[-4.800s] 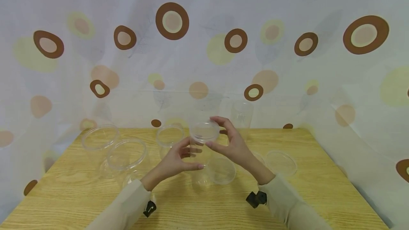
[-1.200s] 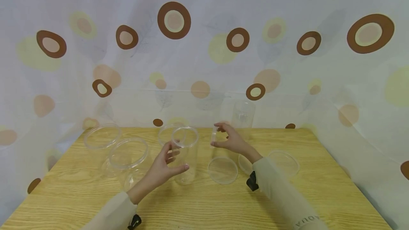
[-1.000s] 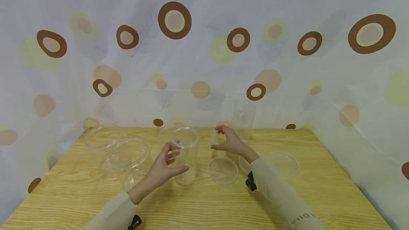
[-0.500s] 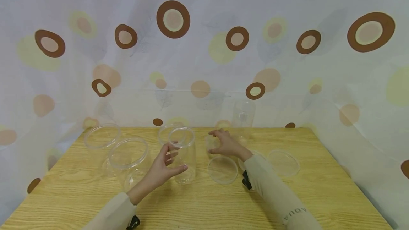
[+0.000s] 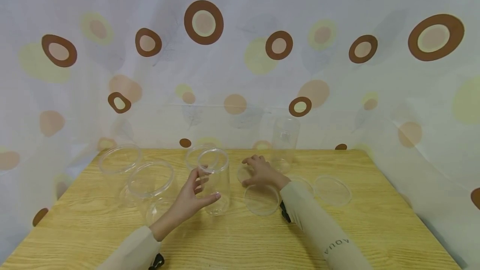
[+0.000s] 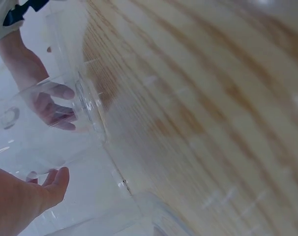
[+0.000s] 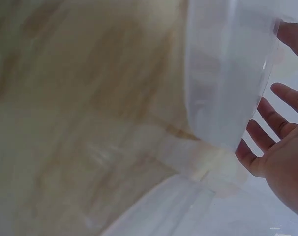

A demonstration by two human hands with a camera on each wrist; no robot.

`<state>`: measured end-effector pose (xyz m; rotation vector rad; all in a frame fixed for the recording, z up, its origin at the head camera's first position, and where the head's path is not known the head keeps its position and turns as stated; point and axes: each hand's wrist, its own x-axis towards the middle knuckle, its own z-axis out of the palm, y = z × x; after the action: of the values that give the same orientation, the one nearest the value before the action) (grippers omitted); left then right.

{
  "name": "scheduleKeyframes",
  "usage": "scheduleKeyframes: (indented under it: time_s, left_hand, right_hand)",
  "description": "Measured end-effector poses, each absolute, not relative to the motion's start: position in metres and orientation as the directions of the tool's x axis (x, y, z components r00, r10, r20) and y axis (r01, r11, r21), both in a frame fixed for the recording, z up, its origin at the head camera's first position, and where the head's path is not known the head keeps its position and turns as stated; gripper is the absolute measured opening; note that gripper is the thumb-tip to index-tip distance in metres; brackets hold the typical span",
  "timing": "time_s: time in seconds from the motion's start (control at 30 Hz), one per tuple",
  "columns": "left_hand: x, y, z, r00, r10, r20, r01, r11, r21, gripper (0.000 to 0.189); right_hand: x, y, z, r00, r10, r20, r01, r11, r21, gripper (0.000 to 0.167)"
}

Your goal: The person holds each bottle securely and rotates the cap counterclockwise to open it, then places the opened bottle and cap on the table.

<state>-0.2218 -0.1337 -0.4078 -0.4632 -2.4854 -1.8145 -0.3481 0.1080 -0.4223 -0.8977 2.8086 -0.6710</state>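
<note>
My left hand (image 5: pixel 187 197) grips a clear, lidless cylindrical jar (image 5: pixel 222 186) from its left side, thumb in front and fingers behind. The jar stands upright on the wooden table, its round rim facing up. In the left wrist view, the jar (image 6: pixel 21 142) lies between the left hand (image 6: pixel 16 201) and the right hand. To the right, my right hand (image 5: pixel 264 173) holds a clear round lid (image 5: pixel 241 174) by its edge, low over the table, palm down. The right wrist view shows the lid (image 7: pixel 223 73) with thumb and fingertips at its rim.
Another clear lid (image 5: pixel 261 200) lies in front of the right hand; two more, one a flat lid (image 5: pixel 332 191), lie further right. A tall clear jar (image 5: pixel 286 141) stands at the back. Several open jars, including a wide jar (image 5: pixel 151 180), stand at the left. Patterned cloth (image 5: pixel 240 53) hangs behind.
The lid, earlier over the jar between both hands, has come off and been lowered by the right hand from upright to nearly flat. The left hand has moved the jar left and down.
</note>
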Motion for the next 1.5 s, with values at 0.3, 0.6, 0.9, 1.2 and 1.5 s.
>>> scheduleKeyframes:
  time_s: [0.3,0.6,0.9,1.2,1.5]
  left_hand:
    - [-0.222,-0.132,-0.407,-0.957,0.207,0.203,0.258,0.293,0.92,0.069]
    - [-0.223,-0.131,-0.403,-0.933,0.201,0.298,0.348,0.301,0.888,0.087]
    - [-0.224,-0.132,-0.382,-0.906,0.159,0.393,0.424,0.313,0.85,0.091]
    - [-0.22,-0.127,-0.347,-0.864,0.149,0.481,0.5,0.356,0.789,0.088]
    - [-0.206,-0.113,-0.293,-0.838,0.191,0.511,0.544,0.367,0.754,0.077]
  right_hand:
    - [-0.347,0.107,-0.421,-0.82,-0.572,0.022,-0.523,0.733,-0.434,0.073]
    - [-0.345,0.114,-0.411,-0.792,-0.605,0.084,-0.566,0.675,-0.474,0.067]
    - [-0.336,0.124,-0.376,-0.757,-0.628,0.182,-0.622,0.608,-0.493,0.063]
    - [-0.328,0.136,-0.339,-0.763,-0.599,0.243,-0.628,0.6,-0.496,0.063]
    - [-0.319,0.153,-0.303,-0.749,-0.568,0.341,-0.659,0.584,-0.475,0.064]
